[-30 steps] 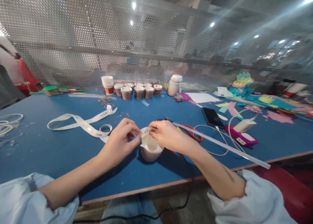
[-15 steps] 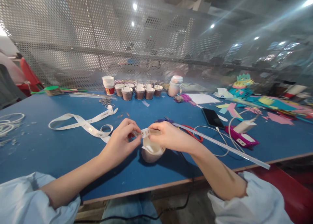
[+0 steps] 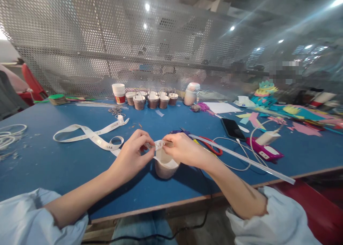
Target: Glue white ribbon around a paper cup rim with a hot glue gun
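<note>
My left hand (image 3: 139, 148) pinches a white printed ribbon (image 3: 160, 144) between thumb and fingers. A short way along the same ribbon, my right hand (image 3: 180, 147) has its fingers closed on it at the far rim of a small cup (image 3: 166, 170). The cup stands upright on the blue table, light brown outside and pale within. Some of the ribbon runs along the inside of the rim. From my left hand a long loose tail of ribbon (image 3: 88, 133) lies in loops on the table to the left.
Small brown handled pots (image 3: 153, 102) and stacked paper cups (image 3: 118, 94) line the back. Right of my hands lie red-handled scissors (image 3: 211, 145), a clear glue stick (image 3: 246, 160), a phone (image 3: 232, 129), and a magenta power strip (image 3: 268, 153). Coloured paper scraps (image 3: 305, 128) spread beyond.
My right hand and forearm have shifted slightly left, with the wrist a little lower. The ribbon at the cup's mouth has changed shape. A yellow handle now shows beside the red one.
</note>
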Tool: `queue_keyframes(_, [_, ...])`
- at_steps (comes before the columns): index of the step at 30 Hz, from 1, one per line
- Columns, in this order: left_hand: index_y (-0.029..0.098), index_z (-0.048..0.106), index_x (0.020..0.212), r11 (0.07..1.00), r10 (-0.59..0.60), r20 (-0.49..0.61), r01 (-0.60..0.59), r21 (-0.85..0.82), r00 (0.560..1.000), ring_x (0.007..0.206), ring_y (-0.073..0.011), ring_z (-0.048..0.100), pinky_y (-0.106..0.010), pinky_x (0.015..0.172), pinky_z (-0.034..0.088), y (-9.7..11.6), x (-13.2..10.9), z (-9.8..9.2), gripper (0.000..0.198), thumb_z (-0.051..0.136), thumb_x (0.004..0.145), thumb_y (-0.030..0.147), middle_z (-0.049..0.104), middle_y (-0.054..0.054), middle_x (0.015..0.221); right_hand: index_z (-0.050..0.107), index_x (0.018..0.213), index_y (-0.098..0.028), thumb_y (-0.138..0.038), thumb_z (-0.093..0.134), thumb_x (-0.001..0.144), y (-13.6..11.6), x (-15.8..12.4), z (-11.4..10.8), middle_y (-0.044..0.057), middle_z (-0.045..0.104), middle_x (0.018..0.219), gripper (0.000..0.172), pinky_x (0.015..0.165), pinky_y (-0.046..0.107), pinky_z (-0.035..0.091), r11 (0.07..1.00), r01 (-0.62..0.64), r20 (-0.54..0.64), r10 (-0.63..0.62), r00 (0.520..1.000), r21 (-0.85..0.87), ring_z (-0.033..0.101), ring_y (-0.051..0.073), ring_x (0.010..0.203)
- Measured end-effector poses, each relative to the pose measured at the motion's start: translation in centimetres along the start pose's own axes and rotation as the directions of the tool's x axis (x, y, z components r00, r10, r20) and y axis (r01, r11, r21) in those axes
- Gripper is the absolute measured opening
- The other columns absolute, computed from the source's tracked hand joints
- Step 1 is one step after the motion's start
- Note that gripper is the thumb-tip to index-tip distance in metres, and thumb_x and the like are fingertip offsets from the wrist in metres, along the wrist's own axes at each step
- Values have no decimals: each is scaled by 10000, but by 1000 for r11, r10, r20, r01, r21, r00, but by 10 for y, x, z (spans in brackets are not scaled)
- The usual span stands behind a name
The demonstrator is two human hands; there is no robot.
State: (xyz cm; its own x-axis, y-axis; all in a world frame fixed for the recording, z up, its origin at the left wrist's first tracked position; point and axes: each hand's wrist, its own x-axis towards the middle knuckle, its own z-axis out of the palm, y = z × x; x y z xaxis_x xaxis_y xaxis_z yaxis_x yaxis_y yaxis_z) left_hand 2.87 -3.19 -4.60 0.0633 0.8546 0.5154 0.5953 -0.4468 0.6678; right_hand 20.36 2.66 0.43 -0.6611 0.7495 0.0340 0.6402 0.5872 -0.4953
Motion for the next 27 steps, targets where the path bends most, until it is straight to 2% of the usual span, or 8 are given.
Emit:
queue_keyframes(6, [184, 627, 821, 1000, -3, 1, 3, -2, 1000, 746, -110, 552, -246, 664, 476, 1, -1, -1, 71, 558, 838, 178, 540, -30, 938, 736, 944, -156, -116, 534, 757, 1, -1, -1, 50, 748, 919, 278, 639, 219, 392, 999, 20, 4, -20, 1000, 43, 647, 164, 803])
queue_keyframes(12, [185, 625, 823, 1000, -9, 11, 9, 11, 1000, 747, -116, 556, -250, 652, 475, 3, -1, -1, 64, 563, 838, 181, 544, -36, 943, 712, 1030, -139, -150, 537, 783, 2, -3, 0, 94, 727, 1048, 303, 739, 249, 435, 998, 59, -13, -59, 998, 25, 657, 204, 905])
queue_keyframes(16, [202, 657, 835, 996, 75, 11, -75, 39, 997, 798, -134, 564, -261, 683, 482, 0, -2, -1, 120, 550, 842, 150, 540, -40, 942, 672, 1068, -130, -121, 548, 806, 4, -1, 6, 124, 691, 1101, 290, 836, 299, 433, 989, 114, -41, -118, 992, -97, 627, 238, 1011])
queue_keyframes(19, [211, 684, 812, 987, 134, 15, -135, 83, 991, 874, -153, 573, -270, 731, 483, -2, -2, -1, 175, 540, 831, 115, 541, -44, 950, 650, 1056, -123, -116, 552, 831, 3, 0, 11, 128, 673, 1067, 246, 817, 317, 439, 965, 136, -61, -154, 986, -226, 625, 247, 1004])
queue_keyframes(23, [210, 686, 796, 985, 136, 15, -136, 101, 991, 847, -146, 576, -264, 728, 486, -1, -1, -1, 179, 542, 818, 106, 547, -40, 944, 637, 1045, -107, -116, 566, 847, -2, 0, 14, 130, 658, 1034, 211, 785, 326, 443, 923, 123, -43, -149, 988, -365, 622, 256, 984])
queue_keyframes(27, [204, 684, 803, 985, 137, 22, -139, 102, 990, 852, -144, 580, -253, 716, 483, 1, -2, 0, 183, 531, 826, 106, 548, -42, 940, 633, 1037, -92, -178, 604, 862, -5, -4, 12, 139, 654, 1023, 197, 809, 356, 459, 912, 135, -14, -152, 988, -386, 617, 267, 980])
